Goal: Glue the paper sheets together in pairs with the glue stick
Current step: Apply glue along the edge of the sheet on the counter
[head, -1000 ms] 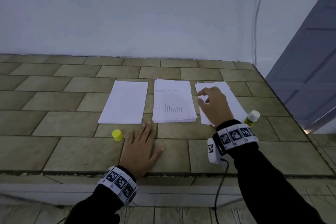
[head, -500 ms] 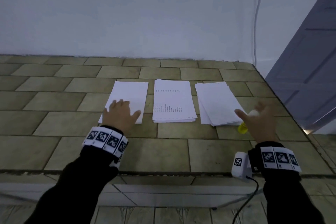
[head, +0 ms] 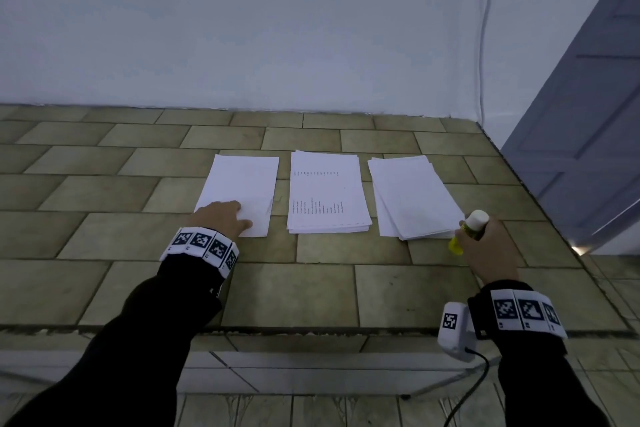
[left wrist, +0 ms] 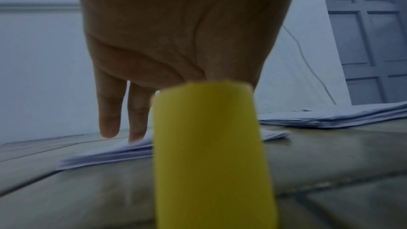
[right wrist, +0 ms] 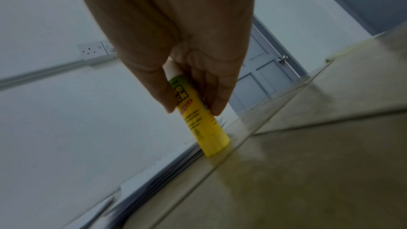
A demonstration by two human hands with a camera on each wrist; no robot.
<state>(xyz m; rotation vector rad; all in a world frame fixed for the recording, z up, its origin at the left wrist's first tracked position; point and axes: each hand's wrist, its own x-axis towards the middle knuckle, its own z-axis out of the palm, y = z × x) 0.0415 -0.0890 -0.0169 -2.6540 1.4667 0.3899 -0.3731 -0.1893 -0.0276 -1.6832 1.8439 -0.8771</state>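
Yellow glue stick [head: 471,228], uncapped, was gripped by the right hand [head: 488,248] at lower right; left hand [head: 221,218] lay flat on the left sheets [head: 242,189]. No glue visibly applied yet.

left hand [head: 221,220] flat, fingers straight, palm down, right hand [head: 486,246] curled in a grip, thumb and fingers [right wrist: 216,97] pinching, both arms in black sleeves, tagged wristbands

Home: tiled counter [head: 311,288], panelled door [head: 588,114].
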